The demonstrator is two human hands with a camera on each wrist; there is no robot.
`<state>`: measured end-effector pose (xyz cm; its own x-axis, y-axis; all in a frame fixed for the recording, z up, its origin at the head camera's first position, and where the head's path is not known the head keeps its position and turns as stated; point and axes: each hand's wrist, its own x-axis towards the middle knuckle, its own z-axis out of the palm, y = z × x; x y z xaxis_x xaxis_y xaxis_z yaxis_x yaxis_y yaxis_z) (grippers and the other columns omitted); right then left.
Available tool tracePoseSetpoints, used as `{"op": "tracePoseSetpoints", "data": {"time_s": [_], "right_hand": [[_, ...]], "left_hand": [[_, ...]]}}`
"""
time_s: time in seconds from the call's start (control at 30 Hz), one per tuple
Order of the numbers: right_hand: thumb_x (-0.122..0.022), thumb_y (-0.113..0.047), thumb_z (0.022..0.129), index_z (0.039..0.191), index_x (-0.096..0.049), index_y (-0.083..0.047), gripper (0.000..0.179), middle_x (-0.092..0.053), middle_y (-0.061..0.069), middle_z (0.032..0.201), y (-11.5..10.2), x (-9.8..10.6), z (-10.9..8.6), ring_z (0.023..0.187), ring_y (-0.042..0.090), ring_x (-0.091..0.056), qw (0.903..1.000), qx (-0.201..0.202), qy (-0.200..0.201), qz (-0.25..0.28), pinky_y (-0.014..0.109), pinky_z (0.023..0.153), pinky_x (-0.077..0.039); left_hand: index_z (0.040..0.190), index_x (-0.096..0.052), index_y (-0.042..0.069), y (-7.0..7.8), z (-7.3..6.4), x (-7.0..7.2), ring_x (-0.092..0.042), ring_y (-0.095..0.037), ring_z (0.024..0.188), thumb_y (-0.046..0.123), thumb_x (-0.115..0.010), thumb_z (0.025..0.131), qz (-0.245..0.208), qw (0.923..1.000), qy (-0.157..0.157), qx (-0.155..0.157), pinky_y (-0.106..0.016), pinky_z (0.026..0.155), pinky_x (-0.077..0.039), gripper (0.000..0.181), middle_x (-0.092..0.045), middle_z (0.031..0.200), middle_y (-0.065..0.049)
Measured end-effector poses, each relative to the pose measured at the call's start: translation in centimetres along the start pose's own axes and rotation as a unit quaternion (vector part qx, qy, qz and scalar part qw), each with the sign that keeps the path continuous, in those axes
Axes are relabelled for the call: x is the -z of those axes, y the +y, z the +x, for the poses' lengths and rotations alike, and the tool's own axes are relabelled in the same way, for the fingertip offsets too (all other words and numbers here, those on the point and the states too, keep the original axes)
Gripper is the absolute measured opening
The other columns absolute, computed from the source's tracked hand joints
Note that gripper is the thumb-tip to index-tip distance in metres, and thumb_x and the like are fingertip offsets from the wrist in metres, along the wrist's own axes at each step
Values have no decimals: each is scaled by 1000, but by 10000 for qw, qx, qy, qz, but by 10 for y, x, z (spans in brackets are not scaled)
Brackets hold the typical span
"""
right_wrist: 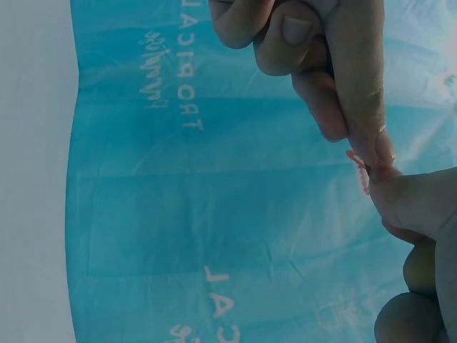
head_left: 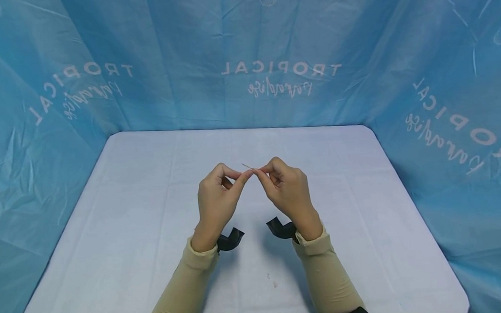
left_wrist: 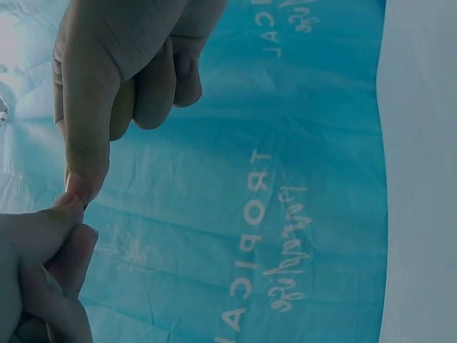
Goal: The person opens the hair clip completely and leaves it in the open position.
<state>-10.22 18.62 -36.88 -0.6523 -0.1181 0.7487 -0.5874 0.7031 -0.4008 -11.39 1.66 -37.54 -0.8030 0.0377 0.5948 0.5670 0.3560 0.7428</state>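
Note:
Above the middle of the table both hands meet at the fingertips. My left hand [head_left: 218,196] has its thumb and index finger brought together, the other fingers curled in. Likewise my right hand [head_left: 289,187] pinches with thumb and index. A very thin strand [head_left: 247,166] sticks out from between the meeting fingertips, slanting up to the left. In the right wrist view a small reddish strand [right_wrist: 359,171] shows beside the touching tips; its kind is too small to tell, and the fingers hide most of it. The left wrist view shows the tips of the two hands touching.
A white-covered table [head_left: 132,259] lies below the hands, with a few small specks near its front. Blue plastic sheeting [head_left: 175,60] with mirrored print hangs behind and at both sides. Black curved mounts [head_left: 230,240] sit at the wrists.

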Motion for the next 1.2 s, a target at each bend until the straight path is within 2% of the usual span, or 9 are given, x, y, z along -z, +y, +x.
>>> {"op": "tracePoseSetpoints", "data": {"time_s": [0.17, 0.27, 0.43, 0.53, 0.67, 0.77, 0.87, 0.97, 1.2], "right_hand": [[-69, -20, 89, 82, -60, -8, 16, -39, -6, 50, -1, -2, 2, 39, 3, -27, 10000, 55, 58, 15, 24, 37, -25], [-69, -22, 89, 82, -60, -8, 17, -39, -6, 50, -2, -6, 2, 39, 3, -26, 9999, 99, -34, -41, 24, 37, -25], [-69, -29, 88, 83, -61, -12, 20, -34, -8, 48, -3, -19, -12, 38, 2, -23, 9964, 221, -633, -529, 21, 36, -22], [-69, -36, 87, 83, -64, -18, 20, -32, -10, 46, -4, -33, -27, 38, 3, -21, 9860, 407, -1299, -960, 20, 36, -21], [-69, -43, 85, 78, -67, -26, 19, -41, -12, 46, -6, -56, -47, 38, 1, -26, 9592, 742, -2380, -1333, 18, 37, -22], [-69, -44, 85, 74, -68, -29, 19, -53, -13, 52, -10, -71, -60, 40, -1, -33, 9398, 924, -2970, -1414, 17, 37, -25], [-71, -43, 83, 71, -68, -29, 19, -59, -13, 57, -14, -82, -70, 40, 0, -36, 9283, 1012, -3256, -1485, 17, 37, -26], [-74, -41, 82, 69, -66, -30, 19, -59, -13, 58, -17, -88, -76, 40, 0, -38, 9218, 1035, -3410, -1527, 18, 36, -26], [-75, -39, 80, 64, -63, -29, 23, -57, -14, 56, -22, -96, -80, 41, -1, -36, 9190, 906, -3560, -1428, 19, 37, -26]], "left_hand": [[80, -63, 11, 0, 0, 3, -44, -6, 47, 37, -75, 81, 12, 10000, 40, 23, -24, 41, -35, 29, -66, 71, 4], [81, -65, 12, -1, -2, 7, -42, -6, 45, 41, -74, 81, 212, 9997, 43, 98, -25, 39, -33, 29, -61, 63, 5], [80, -67, 18, -16, -18, 25, -35, -6, 37, 47, -72, 81, 1103, 9924, -436, 315, -25, 34, -27, 29, -47, 50, 10], [76, -67, 24, -31, -33, 41, -37, -5, 36, 47, -73, 81, 1652, 9775, -1212, 497, -25, 34, -29, 24, -50, 51, 14], [69, -64, 31, -54, -58, 60, -40, -3, 39, 45, -76, 77, 2199, 9431, -2371, 776, -25, 38, -33, 20, -55, 58, 20], [67, -62, 34, -67, -73, 69, -39, -3, 42, 46, -77, 75, 2522, 9229, -2760, 919, -24, 40, -33, 22, -54, 62, 23], [65, -61, 35, -75, -84, 72, -41, -2, 43, 46, -78, 74, 2689, 9168, -2775, 1008, -25, 41, -33, 22, -53, 61, 25], [64, -61, 36, -79, -91, 71, -43, 1, 46, 45, -80, 72, 2779, 9163, -2695, 1024, -23, 41, -34, 23, -54, 60, 26], [59, -56, 31, -82, -100, 70, -42, 2, 46, 39, -84, 67, 3049, 9157, -2503, 763, -23, 40, -33, 30, -52, 56, 23]]}}
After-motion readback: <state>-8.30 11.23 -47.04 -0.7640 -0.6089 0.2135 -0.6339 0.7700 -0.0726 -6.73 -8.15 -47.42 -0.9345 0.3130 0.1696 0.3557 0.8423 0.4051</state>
